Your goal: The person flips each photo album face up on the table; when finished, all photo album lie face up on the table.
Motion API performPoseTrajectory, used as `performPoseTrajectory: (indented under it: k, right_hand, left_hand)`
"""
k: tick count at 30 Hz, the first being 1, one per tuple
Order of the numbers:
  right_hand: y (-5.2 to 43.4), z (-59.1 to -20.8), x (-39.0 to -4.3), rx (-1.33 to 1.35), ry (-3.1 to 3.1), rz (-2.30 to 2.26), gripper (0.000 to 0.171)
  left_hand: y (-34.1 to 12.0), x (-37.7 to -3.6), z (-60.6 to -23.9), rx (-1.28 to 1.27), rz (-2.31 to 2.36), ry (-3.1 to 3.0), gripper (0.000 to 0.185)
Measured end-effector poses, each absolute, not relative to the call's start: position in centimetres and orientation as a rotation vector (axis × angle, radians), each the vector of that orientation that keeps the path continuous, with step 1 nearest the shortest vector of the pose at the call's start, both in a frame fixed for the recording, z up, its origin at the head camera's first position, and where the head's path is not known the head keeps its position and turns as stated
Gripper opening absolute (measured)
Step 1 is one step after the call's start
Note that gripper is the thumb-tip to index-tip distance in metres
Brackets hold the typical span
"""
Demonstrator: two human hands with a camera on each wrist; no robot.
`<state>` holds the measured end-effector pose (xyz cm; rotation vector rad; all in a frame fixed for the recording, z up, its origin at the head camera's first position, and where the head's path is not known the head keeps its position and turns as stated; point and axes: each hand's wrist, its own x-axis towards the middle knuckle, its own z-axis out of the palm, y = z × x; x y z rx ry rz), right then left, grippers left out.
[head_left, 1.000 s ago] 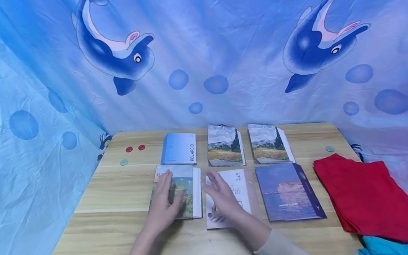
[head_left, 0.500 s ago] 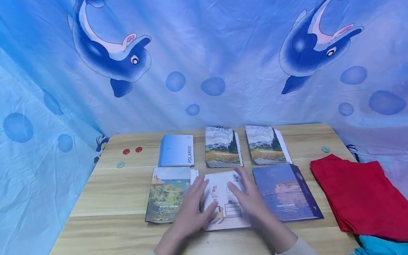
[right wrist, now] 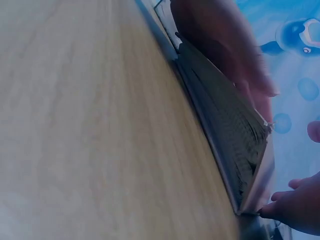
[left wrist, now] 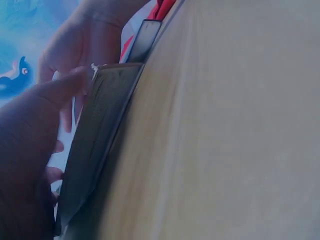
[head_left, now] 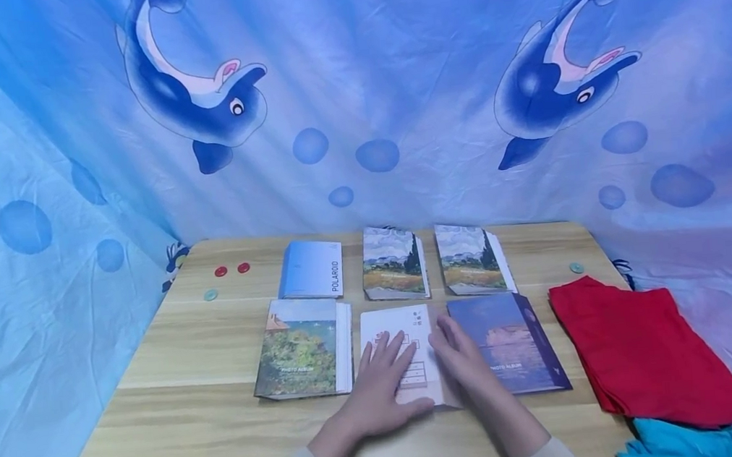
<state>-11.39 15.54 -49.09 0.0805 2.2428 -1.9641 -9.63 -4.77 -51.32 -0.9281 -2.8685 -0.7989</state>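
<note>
A white photo album [head_left: 422, 318] with small line drawings lies at the front middle of the table. My left hand [head_left: 380, 390] rests across its cover with the fingers spread and the thumb near its front edge. At the album's right side is my right hand [head_left: 465, 358], its fingers along that edge and fairly straight. In the right wrist view, fingertips of my right hand [right wrist: 295, 207] touch or nearly touch a corner of the album [right wrist: 225, 120], whose page edges show. The left wrist view has my left hand [left wrist: 30, 140] beside the album's side [left wrist: 102, 125].
A green landscape photo album [head_left: 301, 350] lies left and a purple-blue photo album [head_left: 506, 339] right. Behind are a blue Polaroid album [head_left: 311, 269] and two landscape albums [head_left: 395, 262]. Red cloth [head_left: 651, 349], teal cloth [head_left: 704, 438], red buttons [head_left: 243, 267] and a teal button [head_left: 576, 267] lie around.
My left hand has moved right from the green album onto the white album. My right hand has shifted from over the white album to its right edge. The view has shifted slightly.
</note>
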Motion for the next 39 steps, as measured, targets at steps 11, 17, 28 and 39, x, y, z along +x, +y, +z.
performPoseTrajectory:
  k: [11,17,28,39]
  right_hand:
    - [15.5,-49.1,-11.1,0.254,2.075,-2.15,0.062]
    - [15.1,-48.9,-11.0,0.213,2.131,-2.162,0.059]
    - [14.8,-47.5,-10.8,0.289,2.01,-2.322,0.046]
    - [13.8,-45.3,-10.1,0.232,2.144,-2.359,0.04]
  left_hand:
    - [-5.0,-9.2,-51.9,-1.021,-0.557,-2.855,0.095]
    - [-5.4,-8.8,-51.8,-0.978,-0.806,-2.829,0.092]
    - [-4.6,-8.6,-48.3,-0.809,-1.556,-2.762,0.092]
    - [-3.6,-9.5,-46.2,-0.826,-1.851,-2.464,0.073]
